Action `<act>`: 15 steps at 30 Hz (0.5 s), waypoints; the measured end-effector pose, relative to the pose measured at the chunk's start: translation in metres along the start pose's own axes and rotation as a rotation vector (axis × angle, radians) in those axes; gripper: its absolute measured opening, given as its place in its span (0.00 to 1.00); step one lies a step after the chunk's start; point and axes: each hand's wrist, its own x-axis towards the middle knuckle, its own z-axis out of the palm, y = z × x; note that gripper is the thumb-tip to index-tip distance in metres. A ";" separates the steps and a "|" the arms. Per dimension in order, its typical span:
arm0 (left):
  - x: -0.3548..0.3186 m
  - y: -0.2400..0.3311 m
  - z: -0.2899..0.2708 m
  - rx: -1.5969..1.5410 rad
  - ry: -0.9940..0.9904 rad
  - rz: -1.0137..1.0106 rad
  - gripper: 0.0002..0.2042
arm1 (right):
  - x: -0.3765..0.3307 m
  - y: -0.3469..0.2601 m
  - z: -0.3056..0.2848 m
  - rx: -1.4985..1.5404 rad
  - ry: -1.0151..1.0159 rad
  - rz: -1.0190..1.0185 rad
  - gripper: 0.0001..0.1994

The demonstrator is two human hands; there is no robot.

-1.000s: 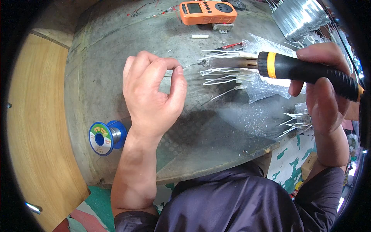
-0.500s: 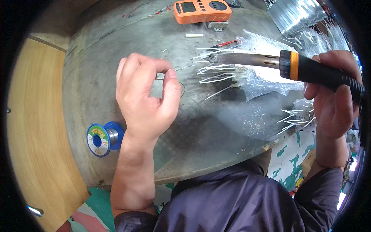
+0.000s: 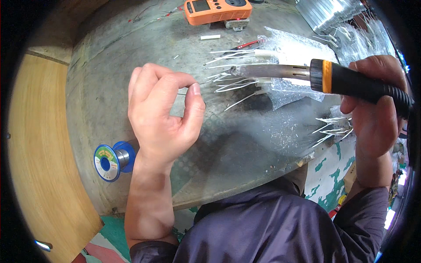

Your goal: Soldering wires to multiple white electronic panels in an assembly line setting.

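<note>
My left hand (image 3: 164, 114) is closed in a pinch on a thin solder wire (image 3: 182, 94), of which only short bits show. Its fingertips are just left of several white wire leads (image 3: 239, 85). These leads stick out from pale parts lying on bubble wrap (image 3: 298, 90). In my right hand (image 3: 378, 114) is a soldering iron (image 3: 351, 81) with a black handle and an orange ring. Its metal barrel points left over the leads, its tip close to their bare ends; whether they touch, I cannot tell. A blue spool of solder (image 3: 124, 157) stands by my left forearm.
An orange multimeter (image 3: 219, 15) lies at the far side of the grey table (image 3: 109, 87). Red-handled pliers or tweezers (image 3: 248, 44) and a small white stick (image 3: 210, 37) lie nearby. Silvery metal pieces (image 3: 329, 15) sit far right, more leads (image 3: 333, 127) at the right edge.
The view has shifted a little, so table things sit further left. My left fingertips have come closer to the leads. The iron's tip has moved slightly toward me across them.
</note>
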 end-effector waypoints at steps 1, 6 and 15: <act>0.000 0.000 0.001 -0.008 -0.014 -0.005 0.07 | 0.002 0.001 0.000 -0.036 -0.032 -0.003 0.25; -0.001 -0.001 0.002 0.006 -0.005 0.004 0.07 | 0.002 0.002 0.002 -0.073 -0.074 0.005 0.25; -0.001 -0.001 0.001 0.019 -0.010 0.015 0.07 | 0.000 0.003 0.004 -0.040 -0.080 0.031 0.26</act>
